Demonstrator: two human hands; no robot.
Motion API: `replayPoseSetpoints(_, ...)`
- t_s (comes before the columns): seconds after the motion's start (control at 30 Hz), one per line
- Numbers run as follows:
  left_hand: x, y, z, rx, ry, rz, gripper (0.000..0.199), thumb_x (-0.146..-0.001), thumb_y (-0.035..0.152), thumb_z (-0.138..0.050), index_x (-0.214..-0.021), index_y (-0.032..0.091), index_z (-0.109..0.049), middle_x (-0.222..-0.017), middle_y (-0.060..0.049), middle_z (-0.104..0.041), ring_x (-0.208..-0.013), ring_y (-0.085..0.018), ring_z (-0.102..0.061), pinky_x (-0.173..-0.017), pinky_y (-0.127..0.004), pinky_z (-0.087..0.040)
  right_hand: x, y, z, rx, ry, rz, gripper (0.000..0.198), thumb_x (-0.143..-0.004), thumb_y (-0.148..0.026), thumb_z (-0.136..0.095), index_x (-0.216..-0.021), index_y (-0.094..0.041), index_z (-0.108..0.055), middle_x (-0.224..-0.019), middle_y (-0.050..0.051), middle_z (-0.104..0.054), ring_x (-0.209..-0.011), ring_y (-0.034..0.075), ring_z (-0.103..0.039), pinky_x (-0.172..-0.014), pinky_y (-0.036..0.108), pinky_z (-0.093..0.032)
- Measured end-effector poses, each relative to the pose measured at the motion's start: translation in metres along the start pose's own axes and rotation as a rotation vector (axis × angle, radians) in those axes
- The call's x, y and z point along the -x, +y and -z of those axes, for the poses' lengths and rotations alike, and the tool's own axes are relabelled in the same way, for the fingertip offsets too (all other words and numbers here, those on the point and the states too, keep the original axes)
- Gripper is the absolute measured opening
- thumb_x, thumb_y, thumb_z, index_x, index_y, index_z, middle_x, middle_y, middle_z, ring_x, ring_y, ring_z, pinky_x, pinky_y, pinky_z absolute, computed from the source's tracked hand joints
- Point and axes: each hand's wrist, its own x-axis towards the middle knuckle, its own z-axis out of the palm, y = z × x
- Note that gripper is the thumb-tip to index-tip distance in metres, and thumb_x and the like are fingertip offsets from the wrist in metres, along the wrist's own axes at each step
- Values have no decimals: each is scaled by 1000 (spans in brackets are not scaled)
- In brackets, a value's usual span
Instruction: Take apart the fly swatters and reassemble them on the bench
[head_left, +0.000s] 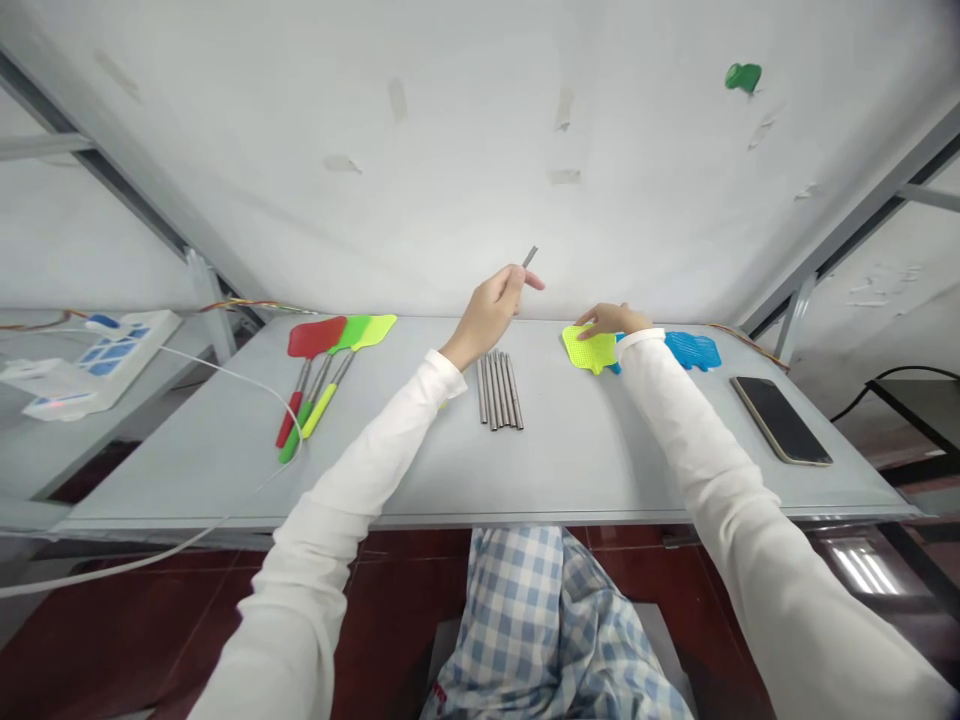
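My left hand (491, 308) is closed around a thin metal rod (530, 257), whose tip sticks up past the fingers above the table. Below it, several similar metal rods (500, 392) lie side by side. My right hand (611, 320) has its fingers on a yellow-green fly swatter head (590, 352) with a perforated face, near the table's back edge. Blue fly swatter heads (691, 350) lie beside and partly under my right wrist. Something yellow-green peeks out from under my left forearm, mostly hidden.
Red, green and yellow-green swatters (316, 340) with handles lie at the left of the grey table (570, 470). A white cable (247, 378) crosses their handles. A phone (781, 420) lies at the right. A power strip (112, 350) sits far left; a white wall (465, 150) rises behind.
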Motion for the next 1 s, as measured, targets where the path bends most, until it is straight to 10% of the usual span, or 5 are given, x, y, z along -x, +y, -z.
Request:
replayPoseSetpoints(0.17,-3,17,-4,229,-99,228,32,-99,44,-26,-108,23,-47,-57,7,-33,-43,-6,-25,-44,-20,-23,11,-7,-13,197,-14,6,44,-66,-40,-81,-108,-30,-73,-111,11,-65,-122,36,-44,-107,62,-17)
replayPoseSetpoints(0.43,-3,6,-55,507,-156,679,28,-94,45,-43,-103,27,-25,-65,10,-39,-40,-1,-22,-42,-16,-14,76,-87,-18,-928,85,199,55,-87,-70,-40,-98,-24,-67,-103,5,-67,-89,16,-61,-80,30,-50)
replayPoseSetpoints(0.6,1,-2,-76,657,-125,652,31,-88,47,-55,-93,24,-34,-74,5,-47,-43,-1,-24,-40,-17,-15,91,-114,-25,-1094,90,96,49,-80,-69,-53,-75,-21,-56,-77,-1,-64,-67,10,-57,-65,22,-47)
replayPoseSetpoints(0.87,45,-14,-54,765,-504,632,28,-86,44,-59,-96,18,-55,-74,0,-56,-46,-3,-40,-45,-19,-38,64,-77,-8,-1273,398,-158,50,-85,-72,-39,-70,-25,-36,-53,-7,-46,-52,12,-54,-56,24,-45)
replayPoseSetpoints(1.0,69,-17,-47,578,-571,576,33,-89,48,-51,-106,20,-58,-66,6,-40,-40,-2,-25,-37,-18,-21,46,-47,3,-1306,439,-323,46,-91,-64,-29,-67,-25,-30,-49,-6,-37,-51,14,-53,-60,27,-49)
